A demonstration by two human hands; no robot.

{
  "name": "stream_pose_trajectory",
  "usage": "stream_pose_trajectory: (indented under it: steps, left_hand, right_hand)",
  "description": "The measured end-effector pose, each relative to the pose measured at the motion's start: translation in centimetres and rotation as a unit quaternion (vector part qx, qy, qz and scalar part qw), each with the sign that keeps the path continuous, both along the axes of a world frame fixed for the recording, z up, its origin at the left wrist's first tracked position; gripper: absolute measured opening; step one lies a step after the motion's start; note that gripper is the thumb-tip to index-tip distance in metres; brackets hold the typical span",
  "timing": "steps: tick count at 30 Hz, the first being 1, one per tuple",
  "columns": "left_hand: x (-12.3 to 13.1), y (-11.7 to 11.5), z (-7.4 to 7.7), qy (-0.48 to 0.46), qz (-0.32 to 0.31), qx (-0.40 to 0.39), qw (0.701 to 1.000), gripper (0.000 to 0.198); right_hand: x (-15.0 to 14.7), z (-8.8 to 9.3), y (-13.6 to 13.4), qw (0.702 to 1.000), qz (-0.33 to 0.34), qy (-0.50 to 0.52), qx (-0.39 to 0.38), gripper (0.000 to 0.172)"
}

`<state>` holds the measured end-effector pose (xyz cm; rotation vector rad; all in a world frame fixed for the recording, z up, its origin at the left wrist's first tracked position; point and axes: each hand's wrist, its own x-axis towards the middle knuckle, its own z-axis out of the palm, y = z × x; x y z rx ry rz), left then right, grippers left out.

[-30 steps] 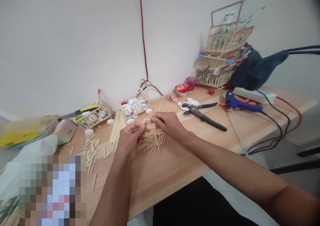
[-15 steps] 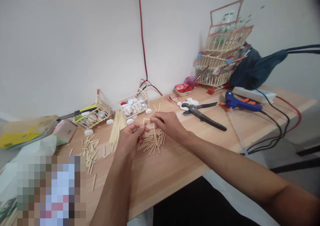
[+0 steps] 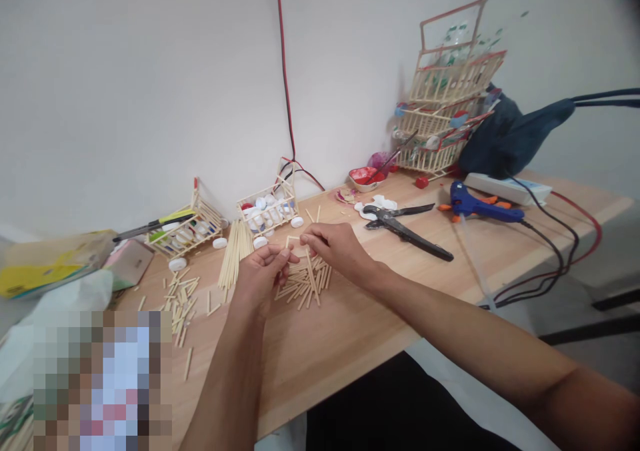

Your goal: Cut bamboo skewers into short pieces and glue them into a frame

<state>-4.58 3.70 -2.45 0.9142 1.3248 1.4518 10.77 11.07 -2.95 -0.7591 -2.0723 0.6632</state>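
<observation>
Over the middle of the table, my left hand (image 3: 256,279) and my right hand (image 3: 343,250) pinch a small angular frame of thin wooden sticks (image 3: 313,279). My left thumb and fingers close on its left side. The right fingertips grip near its upper right corner, where one stick slants down. My fingers hide part of the joints. Beneath the frame lies a pile of short cut sticks (image 3: 299,292). A bundle of long sticks (image 3: 234,254) rests just beyond my left hand, and more short pieces (image 3: 183,304) are scattered to its left.
Stick carts (image 3: 267,212) hold white caps and small bottles along the wall. Black cutters (image 3: 413,232), a blue glue gun (image 3: 485,208) with its cable, and a dish of red paint (image 3: 367,178) are on the right. A tall stick basket stack (image 3: 440,118) stands behind.
</observation>
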Motion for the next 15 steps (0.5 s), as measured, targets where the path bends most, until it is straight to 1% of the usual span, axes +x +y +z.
stream_pose_trajectory:
  steps: [8,15]
  left_hand:
    - [0.04,-0.03,0.11,0.0,-0.002,-0.003,1.0,0.034]
    - [0.06,0.05,-0.02,0.003,-0.001,0.002,1.0,0.034]
  right_hand:
    - [0.05,0.1,-0.05,1.0,0.002,0.002,0.002,0.022]
    - [-0.03,-0.21,0.08,1.0,0.001,0.004,0.004,0.018]
